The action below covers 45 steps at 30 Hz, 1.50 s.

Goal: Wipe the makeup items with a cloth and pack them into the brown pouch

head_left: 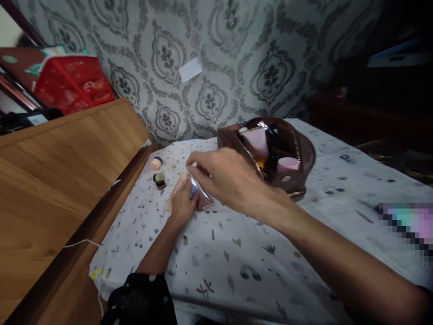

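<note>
Left of the right hand (232,178), the left hand (182,198) curls around a shiny packet (204,200); the right is half-pinched, its hold unclear from here, a brown bag (307,155) beside it.

Dim; upper right near-black; packet (205,201) glints; right edge pixelated

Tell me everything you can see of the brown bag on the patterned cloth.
The brown bag looks leathery, with gold-toned zip teeth edging its open mouth and a small pale stud or mark in front. It sits on the patterned cloth, gaping upward. Inside show a pink boxy item, a pink-topped item and darker things too dim to identify. The right hand overlaps it in view; contact can't be judged.
</note>
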Each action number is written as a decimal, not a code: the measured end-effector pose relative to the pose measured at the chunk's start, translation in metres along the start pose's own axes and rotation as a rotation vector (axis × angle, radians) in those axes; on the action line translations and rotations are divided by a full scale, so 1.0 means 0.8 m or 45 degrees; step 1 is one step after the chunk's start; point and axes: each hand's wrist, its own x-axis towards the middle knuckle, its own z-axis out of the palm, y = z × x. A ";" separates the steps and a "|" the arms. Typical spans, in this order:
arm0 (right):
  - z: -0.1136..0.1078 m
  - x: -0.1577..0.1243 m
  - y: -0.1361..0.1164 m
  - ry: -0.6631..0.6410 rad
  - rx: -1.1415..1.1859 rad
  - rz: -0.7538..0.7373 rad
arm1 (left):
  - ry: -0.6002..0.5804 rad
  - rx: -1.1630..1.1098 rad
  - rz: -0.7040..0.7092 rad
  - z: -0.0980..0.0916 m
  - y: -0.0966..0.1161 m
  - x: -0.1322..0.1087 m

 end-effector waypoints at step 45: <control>0.191 -0.089 0.069 -0.293 0.108 0.078 | -0.067 -0.191 -0.143 0.006 -0.051 0.007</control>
